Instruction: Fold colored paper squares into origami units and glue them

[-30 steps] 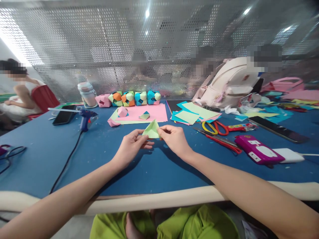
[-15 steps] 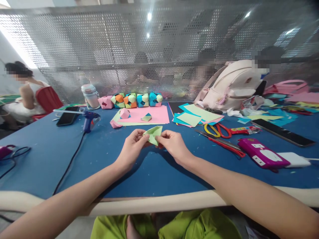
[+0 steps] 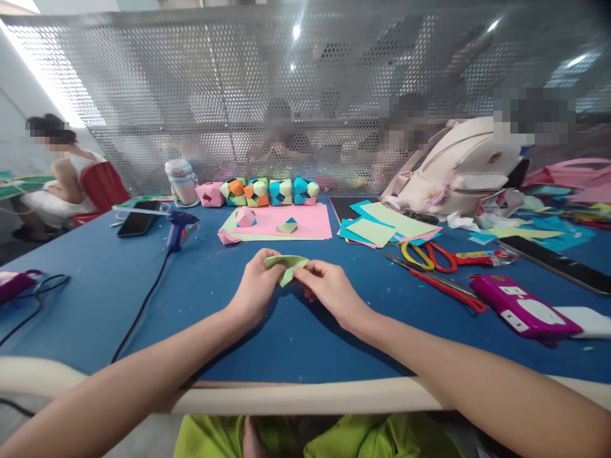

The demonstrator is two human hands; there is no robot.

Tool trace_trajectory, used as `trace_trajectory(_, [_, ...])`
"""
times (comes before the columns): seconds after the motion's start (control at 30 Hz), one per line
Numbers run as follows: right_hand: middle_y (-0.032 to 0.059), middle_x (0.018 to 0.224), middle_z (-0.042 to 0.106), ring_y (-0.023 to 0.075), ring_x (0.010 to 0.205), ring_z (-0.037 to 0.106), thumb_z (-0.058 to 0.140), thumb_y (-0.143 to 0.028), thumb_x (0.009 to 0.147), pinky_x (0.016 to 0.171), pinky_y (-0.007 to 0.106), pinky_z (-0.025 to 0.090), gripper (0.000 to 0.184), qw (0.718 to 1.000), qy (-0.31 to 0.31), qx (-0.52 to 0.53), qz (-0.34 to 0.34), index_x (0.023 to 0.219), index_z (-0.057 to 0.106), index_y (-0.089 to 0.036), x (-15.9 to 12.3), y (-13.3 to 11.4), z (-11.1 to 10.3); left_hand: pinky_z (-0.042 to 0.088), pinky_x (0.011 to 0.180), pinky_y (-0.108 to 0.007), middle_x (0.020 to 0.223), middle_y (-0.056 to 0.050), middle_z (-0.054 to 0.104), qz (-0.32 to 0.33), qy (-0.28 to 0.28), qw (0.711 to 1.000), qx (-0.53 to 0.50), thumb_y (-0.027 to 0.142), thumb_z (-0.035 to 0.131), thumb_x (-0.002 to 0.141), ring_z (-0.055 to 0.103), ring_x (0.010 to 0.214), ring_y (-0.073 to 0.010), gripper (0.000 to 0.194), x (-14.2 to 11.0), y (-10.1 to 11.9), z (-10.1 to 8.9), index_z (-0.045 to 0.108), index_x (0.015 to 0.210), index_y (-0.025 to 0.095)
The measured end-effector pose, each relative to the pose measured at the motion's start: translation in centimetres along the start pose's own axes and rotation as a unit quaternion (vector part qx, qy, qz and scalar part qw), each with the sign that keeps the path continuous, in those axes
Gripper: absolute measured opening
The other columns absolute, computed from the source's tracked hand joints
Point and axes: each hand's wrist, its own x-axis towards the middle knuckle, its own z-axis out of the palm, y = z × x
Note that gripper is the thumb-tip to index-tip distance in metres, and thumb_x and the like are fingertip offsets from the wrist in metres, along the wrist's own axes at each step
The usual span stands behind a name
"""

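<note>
Just above the blue tabletop (image 3: pixel 286 343), a folded piece of light green paper (image 3: pixel 287 267) is held between both hands. My left hand (image 3: pixel 258 283) pinches its left side with the thumb in front. My right hand (image 3: pixel 329 286) grips its right edge between thumb and fingers; the fingertips behind the paper are partly hidden. Beyond the hands lie pink paper sheets (image 3: pixel 310 219), bearing a pink folded paper piece (image 3: pixel 246 217) and a small green and blue folded piece (image 3: pixel 288 225). Another pink folded piece (image 3: pixel 228 237) sits at the sheets' left corner.
Several folded paper balls (image 3: pixel 258 192) line the back beside a bottle (image 3: pixel 181 182). On the left are a blue glue gun (image 3: pixel 176 230) and a phone (image 3: pixel 138 219). Rightward lie loose paper sheets (image 3: pixel 377 230), scissors (image 3: pixel 443 257), a purple power strip (image 3: pixel 525 306) and a backpack (image 3: pixel 468 165).
The light green paper has turned and tilted in my hands, its pointed top corner now lower and its upper edge flatter. The view has shifted slightly left.
</note>
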Motion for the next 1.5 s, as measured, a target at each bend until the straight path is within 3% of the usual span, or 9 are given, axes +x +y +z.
trace_trajectory(0.1, [0.0012, 0.077, 0.061, 0.0104, 0.059, 0.052, 0.064, -0.041, 0.075, 0.055, 0.024, 0.042, 0.030, 0.991, 0.050, -0.070, -0.104, 0.091, 0.062, -0.015, 0.2, 0.0, -0.8, 0.048, 0.050, -0.025, 0.062, 0.000, 0.062, -0.060, -0.053, 0.997, -0.011, 0.013, 0.055, 0.067, 0.061, 0.052, -0.0144, 0.015, -0.1, 0.5, -0.1, 0.047, 0.079, 0.016])
trace_trajectory(0.17, [0.0039, 0.086, 0.062, 0.0115, 0.066, 0.055, 0.060, -0.038, 0.080, 0.060, 0.025, 0.044, 0.031, 0.979, 0.048, -0.110, -0.162, 0.101, 0.065, -0.015, 0.3, 0.0, -1.3, 0.048, 0.045, -0.025, 0.059, -0.002, 0.063, -0.080, -0.081, 0.993, 0.007, 0.013, 0.053, 0.069, 0.061, 0.049, -0.0153, 0.012, -0.3, 0.7, -0.1, 0.048, 0.080, 0.015])
trace_trajectory(0.37, [0.0039, 0.080, 0.062, 0.0132, 0.074, 0.059, 0.051, -0.031, 0.090, 0.067, 0.025, 0.046, 0.027, 0.956, -0.001, -0.158, -0.246, 0.096, 0.074, -0.018, 0.4, 0.6, -1.2, 0.040, 0.039, -0.018, 0.049, 0.000, 0.059, -0.071, -0.125, 0.987, 0.065, 0.013, 0.052, 0.076, 0.053, 0.041, -0.0102, 0.008, -0.7, 0.6, 0.0, 0.053, 0.084, 0.012])
trace_trajectory(0.7, [0.0029, 0.079, 0.063, 0.0123, 0.071, 0.058, 0.057, -0.033, 0.084, 0.064, 0.023, 0.045, 0.028, 0.974, 0.027, -0.111, -0.197, 0.097, 0.075, -0.017, 0.6, 0.3, -1.1, 0.035, 0.041, -0.017, 0.048, 0.002, 0.057, -0.017, -0.146, 0.979, 0.141, 0.022, 0.051, 0.082, 0.045, 0.038, -0.0076, 0.010, -1.1, 0.6, 0.0, 0.057, 0.082, 0.014])
trace_trajectory(0.97, [0.0023, 0.080, 0.064, 0.0135, 0.076, 0.059, 0.059, -0.036, 0.081, 0.069, 0.025, 0.045, 0.026, 0.989, 0.013, -0.053, -0.134, 0.091, 0.076, -0.018, 0.5, -0.2, -0.8, 0.033, 0.041, -0.018, 0.045, 0.005, 0.052, 0.013, -0.165, 0.973, 0.163, 0.022, 0.046, 0.083, 0.043, 0.039, -0.0091, 0.025, -1.4, 0.4, 0.0, 0.061, 0.102, 0.014])
trace_trajectory(1.23, [0.0037, 0.077, 0.062, 0.0135, 0.071, 0.056, 0.056, -0.034, 0.082, 0.066, 0.025, 0.043, 0.027, 0.984, 0.050, -0.078, -0.150, 0.082, 0.075, -0.014, -0.1, -0.5, -0.2, 0.035, 0.045, -0.020, 0.047, 0.006, 0.051, 0.020, -0.169, 0.971, 0.166, 0.022, 0.043, 0.085, 0.046, 0.042, -0.0105, 0.022, -1.8, 0.2, 0.0, 0.059, 0.099, 0.016])
trace_trajectory(1.33, [0.0034, 0.075, 0.061, 0.0134, 0.070, 0.055, 0.056, -0.034, 0.082, 0.064, 0.025, 0.043, 0.026, 0.980, 0.062, -0.085, -0.172, 0.078, 0.074, -0.016, -0.2, -0.4, -0.1, 0.034, 0.043, -0.022, 0.048, 0.002, 0.053, -0.002, -0.163, 0.980, 0.117, 0.035, 0.041, 0.089, 0.048, 0.042, -0.0128, 0.024, -1.8, -0.1, 0.1, 0.058, 0.094, 0.017])
trace_trajectory(1.5, [0.0024, 0.074, 0.058, 0.0128, 0.069, 0.054, 0.056, -0.035, 0.084, 0.063, 0.024, 0.044, 0.026, 0.977, 0.055, -0.074, -0.194, 0.082, 0.075, -0.017, -0.3, -0.3, 0.0, 0.032, 0.040, -0.025, 0.043, -0.004, 0.055, -0.037, -0.143, 0.989, 0.020, 0.056, 0.032, 0.091, 0.043, 0.036, -0.0141, 0.053, -1.5, -0.3, 0.3, 0.062, 0.076, 0.016])
